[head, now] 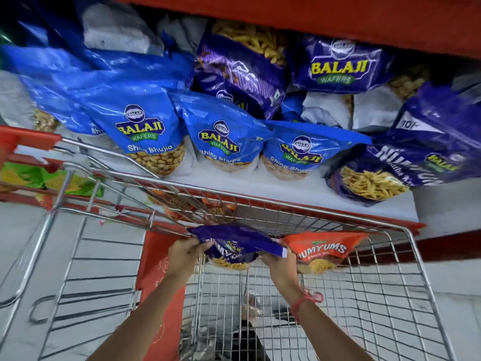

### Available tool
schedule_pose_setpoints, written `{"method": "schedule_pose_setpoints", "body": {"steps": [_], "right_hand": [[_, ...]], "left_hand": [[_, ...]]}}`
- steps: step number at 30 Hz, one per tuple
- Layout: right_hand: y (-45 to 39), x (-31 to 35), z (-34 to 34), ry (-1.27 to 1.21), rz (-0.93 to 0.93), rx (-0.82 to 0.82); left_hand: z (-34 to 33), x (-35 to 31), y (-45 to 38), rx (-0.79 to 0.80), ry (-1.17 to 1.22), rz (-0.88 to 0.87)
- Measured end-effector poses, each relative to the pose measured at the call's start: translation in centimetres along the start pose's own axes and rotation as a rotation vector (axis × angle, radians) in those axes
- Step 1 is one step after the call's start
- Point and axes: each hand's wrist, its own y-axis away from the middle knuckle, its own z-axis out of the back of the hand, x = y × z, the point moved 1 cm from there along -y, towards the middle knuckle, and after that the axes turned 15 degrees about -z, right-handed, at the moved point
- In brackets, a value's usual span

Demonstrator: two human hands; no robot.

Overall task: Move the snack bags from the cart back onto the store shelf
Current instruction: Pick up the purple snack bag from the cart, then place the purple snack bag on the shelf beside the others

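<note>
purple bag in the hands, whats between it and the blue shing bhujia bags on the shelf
In the head view, the cart's front wire rim crosses between the purple bag and the blue bags, then bare white shelf.

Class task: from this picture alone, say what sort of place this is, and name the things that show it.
Most likely a grocery shop aisle. A wire shopping cart stands against a red-edged shelf stocked with rows of matching blue snack bags, and both hands hold a purple snack bag.

Retail shop aisle, shown by a white shelf (260,186) with red edging stocked with rows of branded snack bags (221,142) and a wire cart (325,212) parked against it.
</note>
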Motion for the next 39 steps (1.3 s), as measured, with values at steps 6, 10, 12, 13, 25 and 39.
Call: {"method": "schedule_pose_setpoints", "body": {"steps": [6,10,12,13,25,39], "right_hand": [[5.7,3.9,1.9,-0.056,0.094,-0.003],[10.5,8.9,4.4,-0.184,0.254,0.011],[12.3,11.0,5.6,-0.262,0.312,0.030],[13.3,12.1,6.1,-0.293,0.344,0.045],[23.9,28.5,14.9,-0.412,0.707,0.072],[20.6,46.3,19.8,-0.509,0.735,0.002]], "left_hand": [[3.2,-7.5,2.5,-0.084,0.226,-0.150],[5.4,-13.8,3.0,-0.154,0.359,-0.280],[6.6,-17.1,3.0,-0.139,0.431,-0.304],[7.3,-18.7,2.9,-0.125,0.470,-0.323],[13.3,-37.8,-0.6,-0.066,0.522,-0.621],[15.0,-51.6,-14.4,-0.248,0.328,-0.791]]}}
